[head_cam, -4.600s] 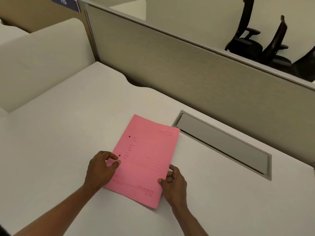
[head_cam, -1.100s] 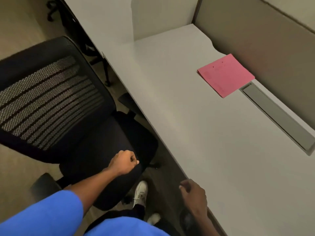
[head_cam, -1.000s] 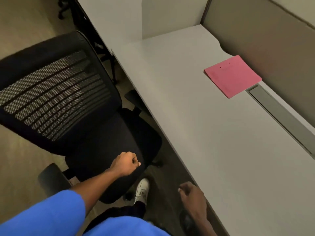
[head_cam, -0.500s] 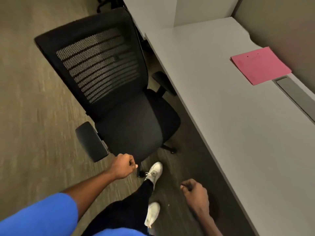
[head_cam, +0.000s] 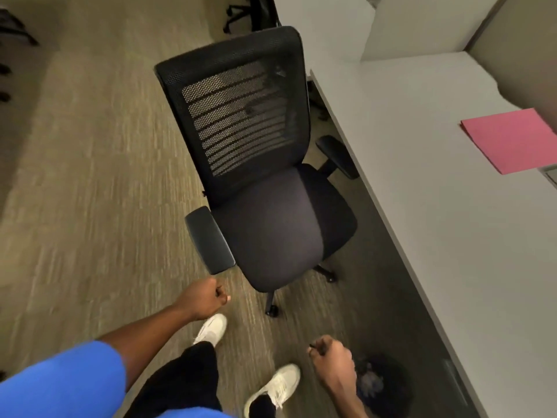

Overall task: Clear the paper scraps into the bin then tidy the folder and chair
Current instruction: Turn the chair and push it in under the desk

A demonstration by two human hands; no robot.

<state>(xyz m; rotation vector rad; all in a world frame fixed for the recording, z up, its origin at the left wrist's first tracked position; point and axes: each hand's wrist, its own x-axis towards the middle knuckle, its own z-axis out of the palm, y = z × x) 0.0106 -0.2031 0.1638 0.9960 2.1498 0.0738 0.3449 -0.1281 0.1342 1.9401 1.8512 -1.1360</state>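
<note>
Seen from above: black mesh chair (head_cam: 265, 182) pulled out from the desk (head_cam: 437, 206), angled, one armrest tucked under the desk edge. Left hand (head_cam: 205, 298) curled into an empty fist just short of the near armrest, not touching. Right hand (head_cam: 333, 365) loosely closed, low, above a dark bin (head_cam: 382, 384) under the desk; contents blurred, hard to make out. Pink folder (head_cam: 512, 140) flat on the desk, cut off at the right edge.
</note>
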